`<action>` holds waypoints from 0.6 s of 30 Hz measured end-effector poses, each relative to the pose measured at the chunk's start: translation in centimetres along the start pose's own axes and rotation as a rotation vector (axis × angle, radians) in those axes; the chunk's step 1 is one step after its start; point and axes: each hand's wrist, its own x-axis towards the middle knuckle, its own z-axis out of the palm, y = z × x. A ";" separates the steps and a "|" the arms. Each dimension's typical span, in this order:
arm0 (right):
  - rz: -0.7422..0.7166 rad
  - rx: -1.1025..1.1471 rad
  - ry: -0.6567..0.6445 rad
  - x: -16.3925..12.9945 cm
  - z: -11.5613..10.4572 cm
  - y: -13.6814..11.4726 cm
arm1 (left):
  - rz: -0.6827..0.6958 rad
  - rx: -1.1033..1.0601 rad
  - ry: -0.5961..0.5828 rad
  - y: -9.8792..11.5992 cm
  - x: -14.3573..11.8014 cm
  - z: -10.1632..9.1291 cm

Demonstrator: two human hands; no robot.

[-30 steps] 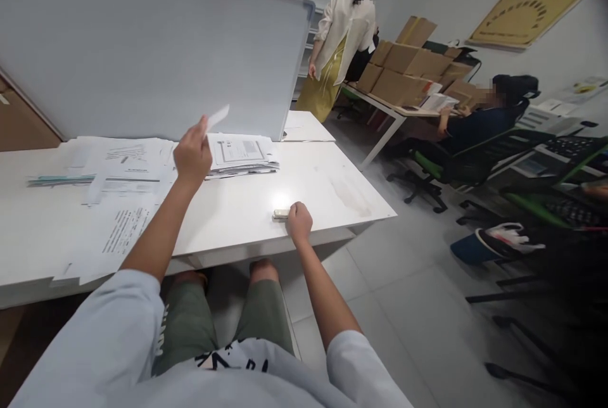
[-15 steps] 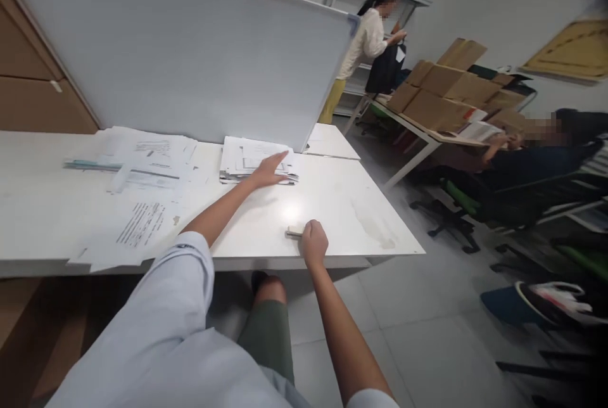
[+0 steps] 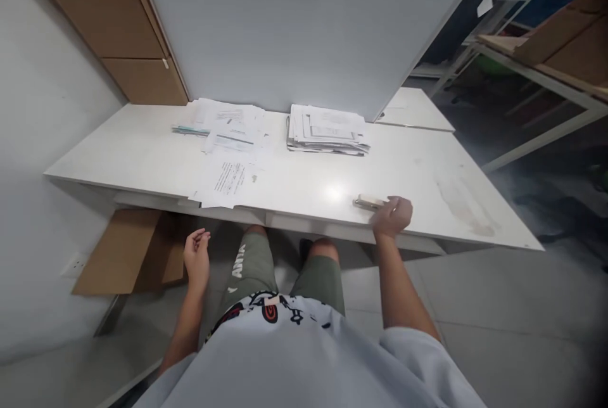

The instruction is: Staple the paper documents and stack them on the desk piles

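Note:
My right hand [image 3: 393, 215] is closed round one end of a small cream and metal stapler [image 3: 367, 202] at the front of the white table [image 3: 304, 186]. The other end of the stapler sticks out to the left. My left hand [image 3: 197, 257] hangs in front of the table's edge, fingers loosely bent with nothing in them. A stack of printed papers [image 3: 327, 129] lies against the grey-white panel [image 3: 294, 34]. Farther left, loose printed sheets [image 3: 228, 142] lie spread, one reaching the front edge.
Cardboard boxes [image 3: 114, 28] are piled at the back left. An opened cardboard box [image 3: 118, 249] sits below the table at left. Off to the right stands another table [image 3: 536, 66] bearing boxes, with part of another person behind.
My left hand has left the paper stack and come back, down to the left of my legs. My right hand remains on the stapler. The view has swung left and down.

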 end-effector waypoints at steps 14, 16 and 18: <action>-0.452 0.597 -0.948 -25.2 -2.0 -13.1 | -0.401 -0.537 0.042 1.6 5.2 7.8; -0.315 0.587 -0.955 -25.9 -2.2 -11.8 | -0.387 -0.542 0.034 1.2 4.1 6.6; -0.080 0.610 -0.938 -26.6 -1.9 -10.9 | -0.376 -0.554 0.010 0.8 2.5 5.0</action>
